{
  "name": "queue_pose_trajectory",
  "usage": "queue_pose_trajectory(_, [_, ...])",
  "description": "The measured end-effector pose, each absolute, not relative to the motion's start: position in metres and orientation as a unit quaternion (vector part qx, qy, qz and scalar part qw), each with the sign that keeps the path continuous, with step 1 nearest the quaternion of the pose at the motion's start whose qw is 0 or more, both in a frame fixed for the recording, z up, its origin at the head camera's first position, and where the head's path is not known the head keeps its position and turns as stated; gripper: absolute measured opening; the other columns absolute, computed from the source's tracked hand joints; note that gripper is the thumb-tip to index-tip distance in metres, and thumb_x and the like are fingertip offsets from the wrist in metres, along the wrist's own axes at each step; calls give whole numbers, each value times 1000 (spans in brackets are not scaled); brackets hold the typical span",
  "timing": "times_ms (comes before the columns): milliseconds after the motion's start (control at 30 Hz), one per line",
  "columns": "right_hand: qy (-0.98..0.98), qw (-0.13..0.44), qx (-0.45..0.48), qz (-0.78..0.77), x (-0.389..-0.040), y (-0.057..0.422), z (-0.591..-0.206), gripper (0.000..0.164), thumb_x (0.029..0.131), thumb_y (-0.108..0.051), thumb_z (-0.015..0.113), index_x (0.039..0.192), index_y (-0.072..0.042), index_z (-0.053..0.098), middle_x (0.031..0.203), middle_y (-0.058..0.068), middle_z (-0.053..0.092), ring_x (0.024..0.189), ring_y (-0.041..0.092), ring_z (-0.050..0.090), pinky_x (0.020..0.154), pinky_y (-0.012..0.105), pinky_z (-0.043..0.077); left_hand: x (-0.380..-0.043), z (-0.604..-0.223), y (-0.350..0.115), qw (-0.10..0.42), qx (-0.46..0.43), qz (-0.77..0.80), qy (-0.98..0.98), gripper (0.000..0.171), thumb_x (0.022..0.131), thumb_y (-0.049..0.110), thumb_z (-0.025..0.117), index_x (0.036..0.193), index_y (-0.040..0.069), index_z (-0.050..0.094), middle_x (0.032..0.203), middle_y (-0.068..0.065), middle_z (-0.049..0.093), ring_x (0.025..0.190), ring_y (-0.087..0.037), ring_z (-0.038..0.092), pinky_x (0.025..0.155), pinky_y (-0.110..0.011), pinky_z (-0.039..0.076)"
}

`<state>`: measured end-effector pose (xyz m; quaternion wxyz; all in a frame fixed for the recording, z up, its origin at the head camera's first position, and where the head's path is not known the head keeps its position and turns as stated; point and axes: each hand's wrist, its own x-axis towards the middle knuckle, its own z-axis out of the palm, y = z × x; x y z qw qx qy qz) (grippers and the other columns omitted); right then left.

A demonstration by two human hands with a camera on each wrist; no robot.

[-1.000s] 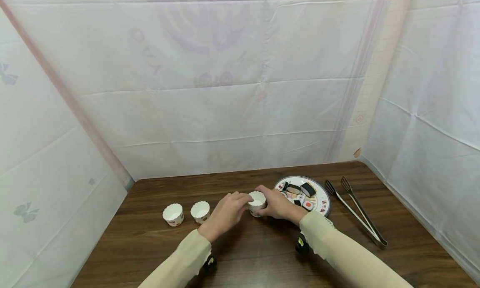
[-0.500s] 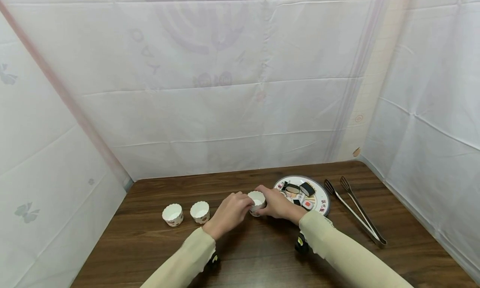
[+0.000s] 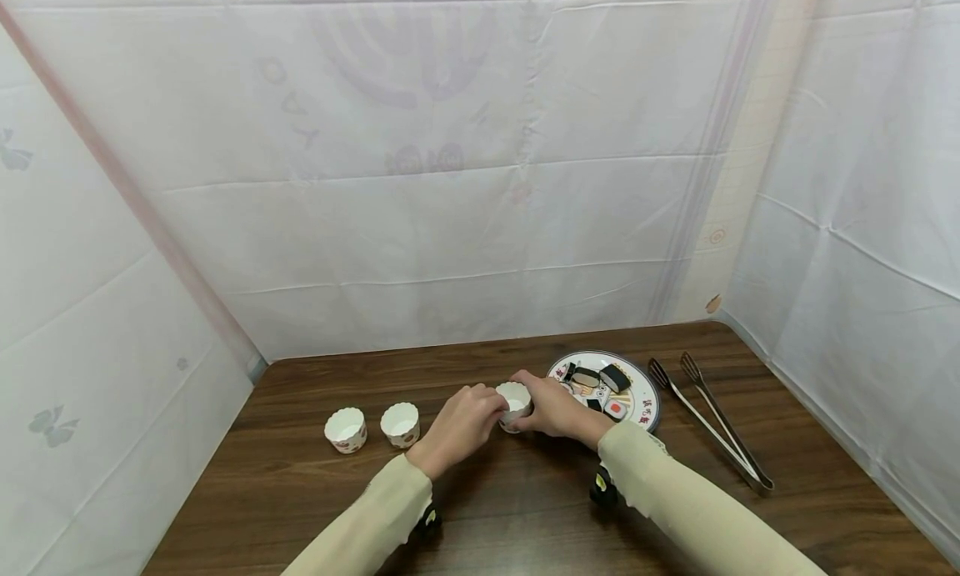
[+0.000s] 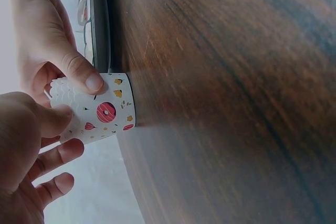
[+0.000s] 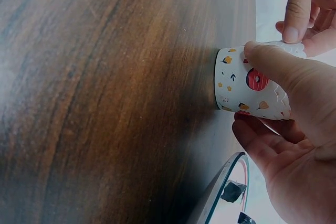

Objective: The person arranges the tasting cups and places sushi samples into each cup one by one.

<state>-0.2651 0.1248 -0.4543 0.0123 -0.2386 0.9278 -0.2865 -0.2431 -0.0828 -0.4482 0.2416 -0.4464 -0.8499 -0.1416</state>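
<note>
I see left hand [image 3: 461, 424], grip narrow, pinching the rim of a printed paper cup [image 4: 107, 106]; right hand [image 3: 557, 408], grip wrapped around the cup's side. Cup's upright on the bench [image 3: 262, 493], between both hands. Second cup [image 3: 401, 424] and third cup [image 3: 346, 430] stand to the left. Tongs [image 3: 708, 428] lie rightmost, beside a plate [image 3: 648, 393] of sushi-like pieces [image 3: 616, 379]. White sheeting [image 3: 465, 242] behind.

creased white sheet walls [image 3: 450, 234], dark wood-grain tabletop [image 3: 270, 493]
</note>
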Motion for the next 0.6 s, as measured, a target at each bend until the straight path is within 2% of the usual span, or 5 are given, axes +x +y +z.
queue_pose_trajectory(600, [931,18,-231,-284,-263,125,-452,70,85,-31,87,142,-8,53,119,13,68,105,32,63,88,48,52,-244,-451,-82,245,-444,-136,-851,6,91,5,77,92,11,74,86,-1,70,78,-17,63,70,-34,51])
